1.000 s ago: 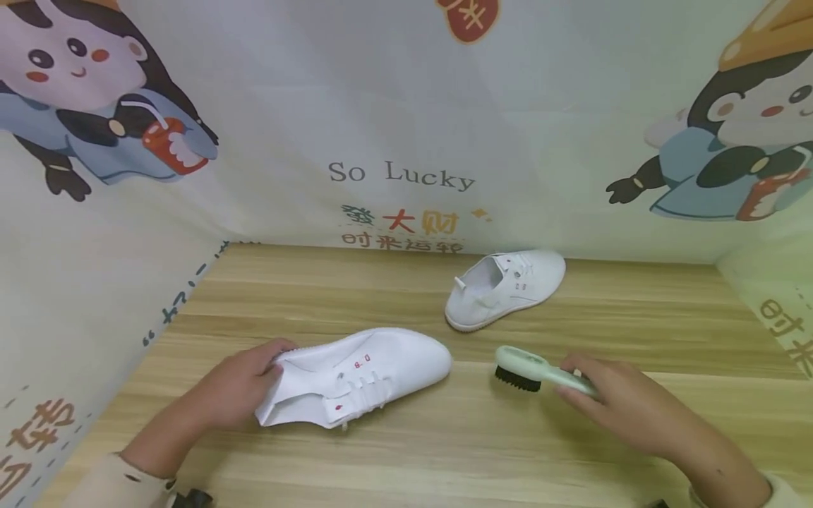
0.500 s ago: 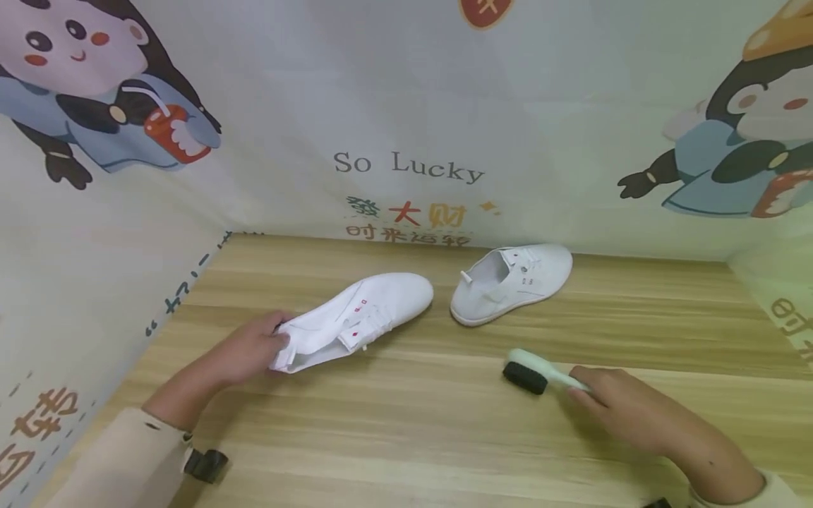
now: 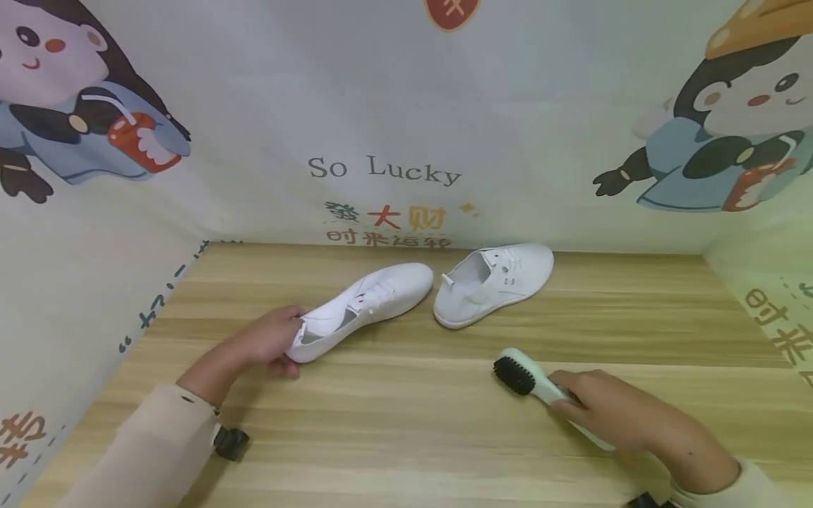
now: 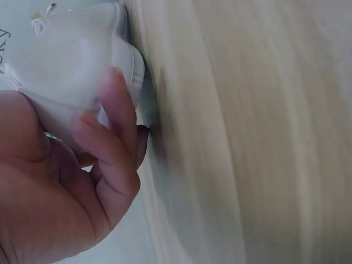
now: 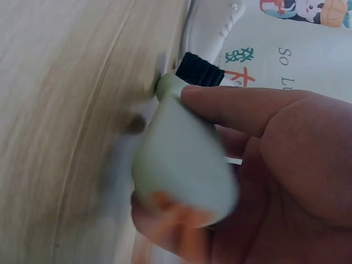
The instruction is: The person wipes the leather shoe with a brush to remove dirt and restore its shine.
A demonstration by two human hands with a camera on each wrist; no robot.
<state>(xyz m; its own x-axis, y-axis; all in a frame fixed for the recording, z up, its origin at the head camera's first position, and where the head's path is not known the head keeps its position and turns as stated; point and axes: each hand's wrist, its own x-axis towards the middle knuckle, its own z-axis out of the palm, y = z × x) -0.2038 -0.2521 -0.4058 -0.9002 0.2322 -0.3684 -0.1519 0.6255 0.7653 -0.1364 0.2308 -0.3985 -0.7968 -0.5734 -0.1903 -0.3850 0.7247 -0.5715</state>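
Note:
My left hand holds a white lace-up shoe by its heel, toe pointing to the back right. In the left wrist view the fingers curl at the shoe's heel, close over the wooden surface. A second white shoe stands just right of the first one's toe, near the back wall. My right hand grips the handle of a pale green brush, its black bristles turned up towards the head camera. An orange strip shows at the handle's end in the right wrist view.
The wooden tabletop is bounded by a printed white cloth at the back and both sides. Black straps with small mounts sit at the wrists.
My left hand has carried its shoe back and set it upright beside the other shoe, turning its opening upward. My right hand has rolled the brush so its bristles turn from downward to upward.

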